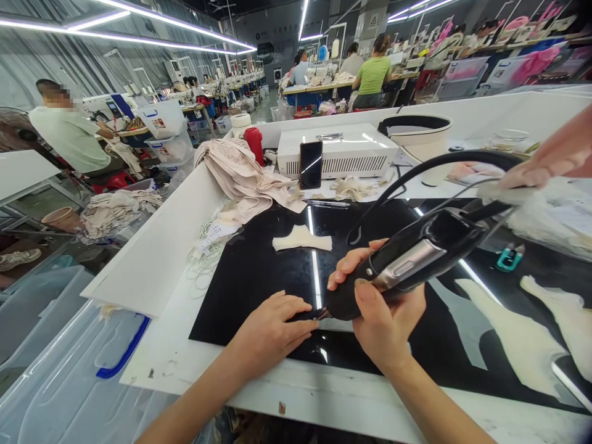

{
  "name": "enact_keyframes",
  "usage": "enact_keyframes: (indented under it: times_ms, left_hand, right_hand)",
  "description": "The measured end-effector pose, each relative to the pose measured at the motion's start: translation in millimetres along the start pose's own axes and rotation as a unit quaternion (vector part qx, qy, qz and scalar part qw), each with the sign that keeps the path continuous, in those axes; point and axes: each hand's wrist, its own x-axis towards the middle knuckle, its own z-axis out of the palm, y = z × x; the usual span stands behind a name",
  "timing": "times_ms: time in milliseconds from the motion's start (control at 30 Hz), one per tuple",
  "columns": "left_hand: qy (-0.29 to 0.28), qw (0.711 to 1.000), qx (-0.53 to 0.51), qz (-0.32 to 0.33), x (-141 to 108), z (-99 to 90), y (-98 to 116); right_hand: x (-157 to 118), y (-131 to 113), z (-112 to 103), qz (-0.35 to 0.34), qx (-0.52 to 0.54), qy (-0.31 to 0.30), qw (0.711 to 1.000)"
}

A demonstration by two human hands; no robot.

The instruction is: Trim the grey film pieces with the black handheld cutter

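My right hand (386, 327) is wrapped round a black handheld power tool (411, 250) with a silver panel and a thick black cord (444, 161). The tool tilts down to the left, its narrow tip close to my left fingertips. My left hand (271, 330) lies with its fingers stretched out on the glossy black board (250, 271). Something thin and dark shows beside its fingers, and I cannot make out what it is. Beyond the hands lies a cream cut piece (301, 238). More pale curved pieces (513, 330) lie on the board's right side.
Behind the board stand a white vented box (340, 151), a phone (311, 165), piled beige fabric (245, 179) and a round container (420, 132). Another person's hand (536, 169) reaches in from the right near the cord. A small teal tool (510, 257) lies at right.
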Motion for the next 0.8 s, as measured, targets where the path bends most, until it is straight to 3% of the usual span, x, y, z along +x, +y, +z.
enact_keyframes:
  times_ms: [300, 533, 800]
  left_hand:
    - [0.010, 0.999, -0.029, -0.009, 0.6, 0.4, 2.3]
    - [0.044, 0.992, -0.092, -0.072, 1.2, -3.3, 1.3]
    - [0.038, 0.993, -0.096, -0.060, 2.3, -1.5, 0.0]
  right_hand:
    - [0.3, 0.5, 0.6, 0.011, -0.017, -0.001, 1.000]
    - [-0.5, -2.3, -0.3, 0.000, 0.000, 0.002, 1.000]
    - [-4.5, -1.8, 5.2, 0.005, -0.016, 0.002, 1.000]
